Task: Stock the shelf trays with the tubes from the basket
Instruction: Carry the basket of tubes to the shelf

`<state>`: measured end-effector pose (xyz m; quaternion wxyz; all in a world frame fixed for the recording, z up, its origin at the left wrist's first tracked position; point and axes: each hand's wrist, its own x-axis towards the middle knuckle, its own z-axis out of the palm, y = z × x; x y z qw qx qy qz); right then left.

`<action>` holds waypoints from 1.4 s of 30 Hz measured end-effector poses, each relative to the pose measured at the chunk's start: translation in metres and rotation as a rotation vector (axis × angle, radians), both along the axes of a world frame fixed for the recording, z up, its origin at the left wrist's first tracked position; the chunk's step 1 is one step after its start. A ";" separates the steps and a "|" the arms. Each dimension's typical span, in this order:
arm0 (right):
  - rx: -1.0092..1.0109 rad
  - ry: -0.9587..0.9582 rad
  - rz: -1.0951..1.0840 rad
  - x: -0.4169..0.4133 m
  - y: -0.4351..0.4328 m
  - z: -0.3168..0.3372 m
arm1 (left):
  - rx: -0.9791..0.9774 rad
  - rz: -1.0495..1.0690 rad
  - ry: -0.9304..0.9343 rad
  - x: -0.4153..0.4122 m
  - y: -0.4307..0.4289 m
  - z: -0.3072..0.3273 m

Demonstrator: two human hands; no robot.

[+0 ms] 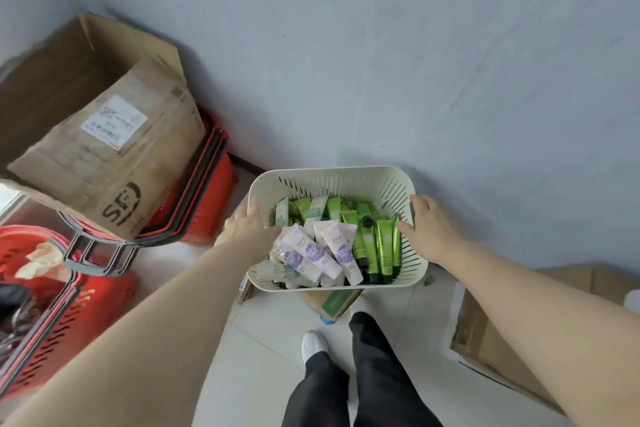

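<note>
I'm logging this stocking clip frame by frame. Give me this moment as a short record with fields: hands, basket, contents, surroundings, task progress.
left hand: grips the left rim of the basket
right hand: grips the right rim
basket: cream, slotted walls, held above the floor
contents: green tubes on the right and at the back, white tubes with purple labels front left
surroundings: cardboard box on stacked red baskets at left, grey wall behind
task progress: no shelf trays in view; tubes all in the basket

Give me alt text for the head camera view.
Two bare hands, left and right, grip the sides of a cream basket full of green and white tubes, held above a tiled floor beside red baskets.
</note>
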<state>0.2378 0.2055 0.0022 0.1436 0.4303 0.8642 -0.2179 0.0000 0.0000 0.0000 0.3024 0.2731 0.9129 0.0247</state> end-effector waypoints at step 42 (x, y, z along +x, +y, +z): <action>-0.227 0.137 0.066 -0.031 -0.093 -0.010 | 0.402 0.999 -0.229 0.063 -0.178 0.004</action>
